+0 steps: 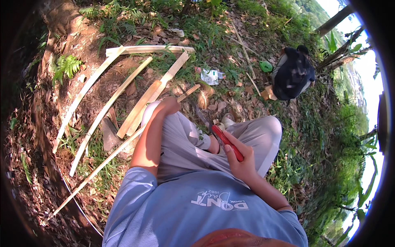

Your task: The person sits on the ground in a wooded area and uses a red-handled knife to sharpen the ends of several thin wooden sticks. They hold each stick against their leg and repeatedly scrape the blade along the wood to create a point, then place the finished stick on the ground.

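My left hand is closed around a long thin wooden strip beside my left knee. The strip's short end sticks out past my fingers, while its long end runs under my forearm to the lower left. In my right hand, fingers wrapped, is a knife with a red handle. Its long dark blade points away and to the left, toward the strip's short end. Whether blade and strip touch, I cannot tell. Two wider pale boards lie partly overlapping just left of my left hand.
Several pale wooden strips lie on the leafy ground to the left, another beyond them. A white package lies ahead. At the far right a person in dark clothes crouches near a green bag. Trees and a slope border the right.
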Tool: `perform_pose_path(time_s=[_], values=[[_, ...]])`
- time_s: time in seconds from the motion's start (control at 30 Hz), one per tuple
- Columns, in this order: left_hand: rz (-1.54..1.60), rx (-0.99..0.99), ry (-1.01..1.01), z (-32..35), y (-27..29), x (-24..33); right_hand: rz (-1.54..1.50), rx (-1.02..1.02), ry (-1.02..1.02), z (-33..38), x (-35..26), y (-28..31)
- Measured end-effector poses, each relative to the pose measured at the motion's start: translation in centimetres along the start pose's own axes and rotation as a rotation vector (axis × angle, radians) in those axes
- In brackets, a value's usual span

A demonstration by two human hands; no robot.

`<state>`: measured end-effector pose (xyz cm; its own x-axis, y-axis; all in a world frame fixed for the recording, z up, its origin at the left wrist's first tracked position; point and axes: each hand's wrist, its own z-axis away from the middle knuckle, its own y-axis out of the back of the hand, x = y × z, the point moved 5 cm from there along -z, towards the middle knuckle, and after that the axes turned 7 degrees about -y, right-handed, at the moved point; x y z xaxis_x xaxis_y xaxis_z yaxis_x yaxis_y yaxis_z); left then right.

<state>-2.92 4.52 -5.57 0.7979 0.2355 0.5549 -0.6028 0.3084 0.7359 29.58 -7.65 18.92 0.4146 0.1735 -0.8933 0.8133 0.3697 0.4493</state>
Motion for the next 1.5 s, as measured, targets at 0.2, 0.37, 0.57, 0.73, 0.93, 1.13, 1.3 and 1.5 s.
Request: perform_pose_path(time_s=[0.2,0.37,0.57,0.73,0.93,1.13,1.3,1.5], values=[[0.012,0.005,-0.022,0.4,0.0,0.5,0.023,-0.07,-0.109,0.2,-0.4,-0.5],[-0.039,0.03,-0.009,2.0,-0.1,2.1,-0.034,0.076,-0.084,-1.5,2.1,-0.1],[-0.024,0.023,0.0,1.6,-0.3,1.1,-0.064,0.073,-0.138,-2.4,3.4,-0.2],[-0.01,0.038,0.001,1.3,-0.5,0.6,-0.089,0.038,-0.243,-3.3,4.4,0.6],[-0.013,0.049,0.013,1.7,-0.1,1.4,-0.125,0.06,-0.187,-2.5,4.3,-0.1],[-0.02,0.088,0.075,2.4,-0.3,1.5,-0.033,0.086,-0.035,-0.9,5.5,-1.0],[-0.126,0.193,0.056,3.8,-0.7,3.3,-0.097,0.105,-0.093,2.0,9.1,-0.9],[-0.15,0.269,0.045,4.7,-0.7,3.7,-0.123,0.06,-0.201,1.3,7.6,0.1]])
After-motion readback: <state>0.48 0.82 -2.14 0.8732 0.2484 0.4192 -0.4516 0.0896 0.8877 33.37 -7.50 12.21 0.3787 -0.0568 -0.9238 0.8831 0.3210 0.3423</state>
